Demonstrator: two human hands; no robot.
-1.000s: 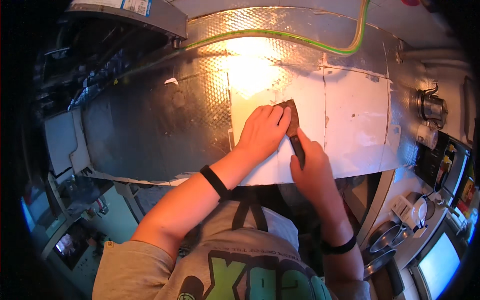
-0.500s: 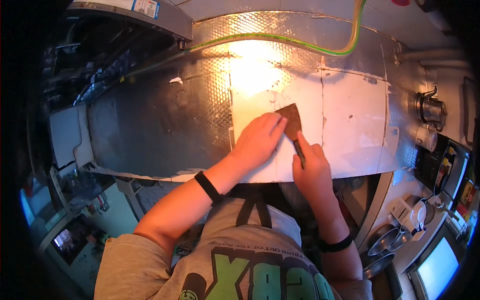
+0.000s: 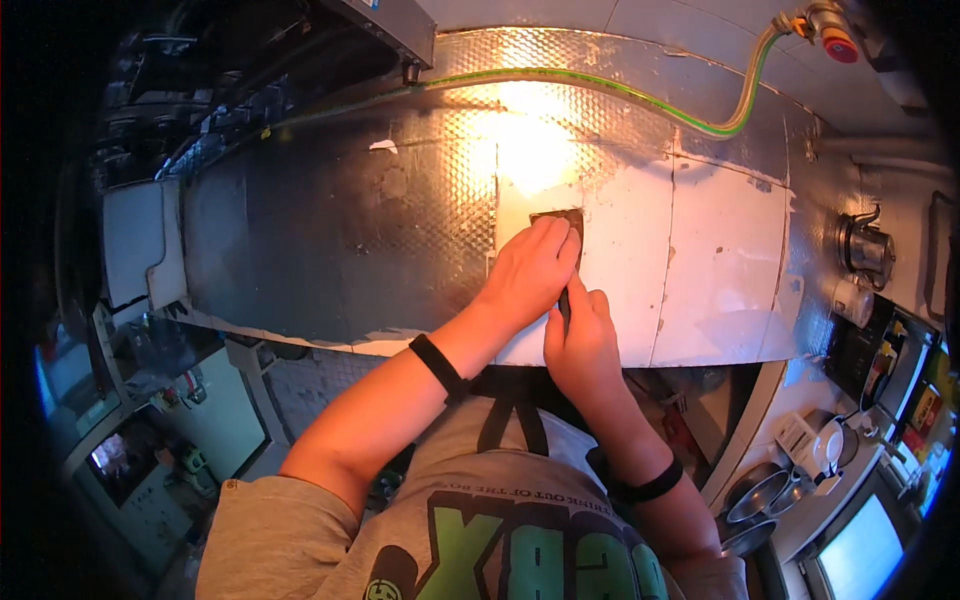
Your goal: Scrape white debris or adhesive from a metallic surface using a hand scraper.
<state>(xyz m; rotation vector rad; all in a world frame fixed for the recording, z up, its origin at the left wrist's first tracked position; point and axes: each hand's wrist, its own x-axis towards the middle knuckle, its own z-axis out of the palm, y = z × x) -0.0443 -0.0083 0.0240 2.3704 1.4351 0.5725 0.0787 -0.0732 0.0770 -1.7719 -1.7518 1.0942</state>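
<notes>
scraper [image 3: 573, 217]: is lying on the white tiles [image 3: 715, 250], just on the near side of a bright glare [image 3: 528, 150], its dark blade showing past the left fingers and its handle [image 3: 565, 305] pointing back toward the person

right hand [image 3: 583, 345]: is gripping the handle, fingers closed snugly round it, forefinger reaching up toward the blade and close against the left hand

left hand [image 3: 535, 265]: is resting over the blade, fingers side by side and hiding most of it; the thumb and undersides are not showing, so how far its grip is closing cannot be told

wrists: are wearing black bands [image 3: 438, 365], one on each

foil [image 3: 310, 250]: is covering the surface to the left, meeting the tiles along a seam

hose [image 3: 620, 88]: is running along the back, bending up toward a red knob [image 3: 839, 45]

kettle [image 3: 868, 248]: is standing at the far right

pans [image 3: 757, 503]: are sitting together at the lower right
</notes>
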